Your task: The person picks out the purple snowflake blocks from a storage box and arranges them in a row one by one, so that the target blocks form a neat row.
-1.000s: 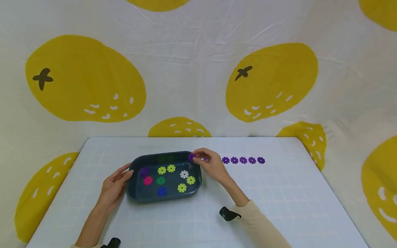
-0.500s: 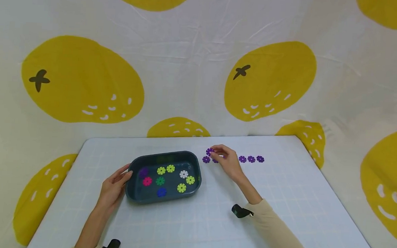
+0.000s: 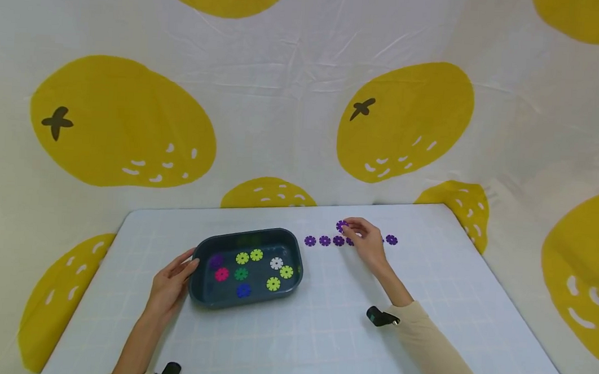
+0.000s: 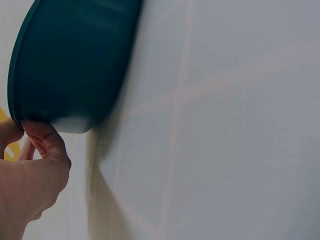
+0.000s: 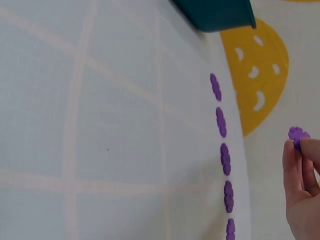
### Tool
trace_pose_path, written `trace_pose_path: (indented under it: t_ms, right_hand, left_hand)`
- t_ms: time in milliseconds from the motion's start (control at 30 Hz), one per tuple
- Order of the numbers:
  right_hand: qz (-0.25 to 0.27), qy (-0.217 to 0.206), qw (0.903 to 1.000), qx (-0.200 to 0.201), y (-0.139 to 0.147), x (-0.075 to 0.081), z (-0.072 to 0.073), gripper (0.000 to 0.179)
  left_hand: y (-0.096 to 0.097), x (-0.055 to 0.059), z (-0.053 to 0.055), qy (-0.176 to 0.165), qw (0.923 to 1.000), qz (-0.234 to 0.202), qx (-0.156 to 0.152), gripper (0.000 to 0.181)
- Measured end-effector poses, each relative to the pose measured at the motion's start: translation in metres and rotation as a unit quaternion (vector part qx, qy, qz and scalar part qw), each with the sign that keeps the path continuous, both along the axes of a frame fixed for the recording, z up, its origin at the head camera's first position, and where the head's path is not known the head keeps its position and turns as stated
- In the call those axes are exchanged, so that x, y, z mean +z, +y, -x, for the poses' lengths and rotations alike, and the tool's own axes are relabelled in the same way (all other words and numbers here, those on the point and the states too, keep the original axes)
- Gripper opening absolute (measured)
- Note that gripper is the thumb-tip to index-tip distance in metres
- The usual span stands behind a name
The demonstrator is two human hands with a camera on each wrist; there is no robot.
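A pale cloth printed with large yellow fruit stands at the far side, behind a white table marked with faint grid lines. On the table, left of the middle, lies a dark teal tray, its long side running left to right.

The right arm, in a beige sleeve, reaches in from the near right and slants far and to the left. Its right hand is bent at the knuckles, fingertips pointing left, over part of the row. The left forearm rises from the near left, and the left hand grips the tray's left end, thumb over the rim and fingers bent against the outside. A black camera sits at the right wrist, another at the left.

Thumb and fingertips of the right hand pinch a purple disc, held up just beyond a row of purple discs that runs rightward from near the tray; the hand hides some of them. In the tray lie four yellow discs, a white one, a green one, a pink one, a blue one and, at the left, something purple.
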State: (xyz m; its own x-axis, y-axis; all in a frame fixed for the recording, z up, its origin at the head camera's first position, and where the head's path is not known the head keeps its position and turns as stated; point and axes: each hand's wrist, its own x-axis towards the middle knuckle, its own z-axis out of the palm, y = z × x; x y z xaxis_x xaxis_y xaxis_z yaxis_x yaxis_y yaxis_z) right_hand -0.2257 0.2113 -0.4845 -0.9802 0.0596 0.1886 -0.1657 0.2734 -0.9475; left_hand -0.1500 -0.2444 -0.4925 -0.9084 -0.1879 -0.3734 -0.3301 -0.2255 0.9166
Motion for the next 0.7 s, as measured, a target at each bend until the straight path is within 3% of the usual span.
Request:
trace_pose_path:
  t_ms: [200, 367, 700]
  right_hand:
    - [-0.012, -0.028, 0.9988, -0.039, 0.015, -0.002, -0.003, 0.030]
    - [-0.010, -0.035, 0.9966, -0.074, 0.032, -0.012, -0.003, 0.031]
    - [0.040, -0.066, 0.9884, -0.131, 0.067, -0.021, -0.007, 0.036]
  left_hand:
    - [-0.002, -0.001, 0.001, 0.007, 1.0000, -0.001, -0.006, 0.047]
    - [-0.001, -0.001, 0.000, 0.006, 0.9999, 0.009, -0.007, 0.050]
    - [-0.002, -0.001, -0.001, -0.003, 0.9998, 0.017, -0.009, 0.058]
